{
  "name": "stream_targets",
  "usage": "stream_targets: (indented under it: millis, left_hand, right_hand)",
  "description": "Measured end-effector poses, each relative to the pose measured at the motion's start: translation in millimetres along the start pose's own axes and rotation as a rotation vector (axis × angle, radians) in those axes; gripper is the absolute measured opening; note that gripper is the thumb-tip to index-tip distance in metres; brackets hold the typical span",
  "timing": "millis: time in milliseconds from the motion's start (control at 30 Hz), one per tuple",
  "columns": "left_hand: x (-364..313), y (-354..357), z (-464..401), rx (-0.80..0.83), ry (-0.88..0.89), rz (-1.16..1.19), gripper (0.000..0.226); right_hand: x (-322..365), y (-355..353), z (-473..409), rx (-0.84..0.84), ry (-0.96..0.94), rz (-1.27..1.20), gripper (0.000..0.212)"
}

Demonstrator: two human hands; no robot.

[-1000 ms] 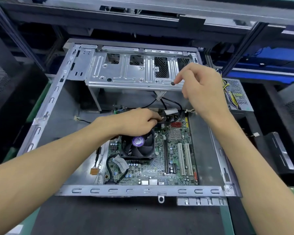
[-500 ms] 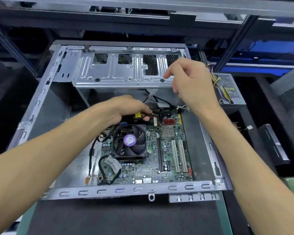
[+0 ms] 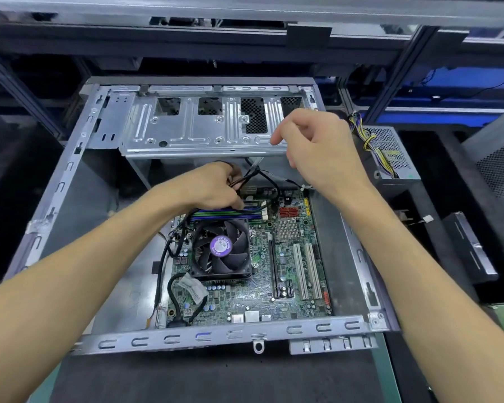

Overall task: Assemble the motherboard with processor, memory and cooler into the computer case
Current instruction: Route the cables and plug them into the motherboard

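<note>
The open metal computer case [image 3: 216, 333] lies flat in front of me. Inside it sits the green motherboard [image 3: 288, 274] with the black cooler fan [image 3: 221, 248] and the memory sticks [image 3: 224, 213] just behind the fan. My left hand [image 3: 213, 187] reaches in behind the memory and grips a bundle of thin cables [image 3: 245, 178]. My right hand [image 3: 317, 146] hovers over the front edge of the silver drive cage [image 3: 186, 132]. Its fingers are loosely curled and the index finger points down at the cage. It holds nothing I can see.
A grey power supply [image 3: 390, 152] with yellow wires stands outside the case at the right. A black looped cable [image 3: 172, 292] lies along the board's left edge. Dark panels [image 3: 472, 248] lie to the right, and a metal rack frame crosses overhead.
My left hand moved back from beside the fan to the cables behind the memory, which now shows. My right fingertip came off the cage's front edge and hovers there.
</note>
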State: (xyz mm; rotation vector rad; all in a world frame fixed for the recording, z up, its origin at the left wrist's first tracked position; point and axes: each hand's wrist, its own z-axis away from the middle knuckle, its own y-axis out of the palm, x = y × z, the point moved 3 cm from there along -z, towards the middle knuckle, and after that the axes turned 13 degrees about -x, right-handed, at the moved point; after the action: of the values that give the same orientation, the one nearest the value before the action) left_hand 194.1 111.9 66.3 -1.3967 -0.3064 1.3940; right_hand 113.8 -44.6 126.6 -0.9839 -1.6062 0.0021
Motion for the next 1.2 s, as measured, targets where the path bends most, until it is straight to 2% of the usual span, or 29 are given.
stream_targets:
  millis: [100,267,500,700,833,933,1000,1067,1133,1200]
  left_hand:
    - [-5,-1,4,0.156,-0.066,0.235,0.014]
    - [-4,-7,6,0.249,-0.087,0.321,0.025]
    - [-5,-7,6,0.25,-0.099,0.348,0.029]
    - [-5,-6,4,0.134,-0.089,0.335,0.019]
    - [-7,-6,5,0.099,-0.073,0.223,0.035]
    - [-11,-6,12,0.05,0.104,-0.168,0.041]
    - [-16,-5,21,-0.062,0.277,-0.349,0.042]
    - [-23,-5,32,-0.127,0.431,-0.279,0.041]
    - [-33,-1,40,-0.095,0.545,-0.241,0.037]
    - [-39,5,41,-0.06,0.573,-0.266,0.033]
  right_hand:
    - [1,0,0,0.009,-0.011,0.02,0.026]
    - [2,1,2,0.017,-0.042,0.063,0.026]
    - [3,2,3,0.044,-0.07,0.114,0.025]
    - [2,4,4,0.059,-0.092,0.161,0.024]
    - [1,1,3,0.016,-0.079,0.075,0.025]
    - [2,-3,1,-0.064,-0.053,-0.018,0.026]
    - [2,-7,-1,-0.138,-0.012,-0.106,0.026]
    - [1,-9,-2,-0.194,0.023,-0.16,0.026]
    - [0,-10,-3,-0.215,0.038,-0.186,0.026]
    - [0,-10,-4,-0.212,0.047,-0.196,0.027]
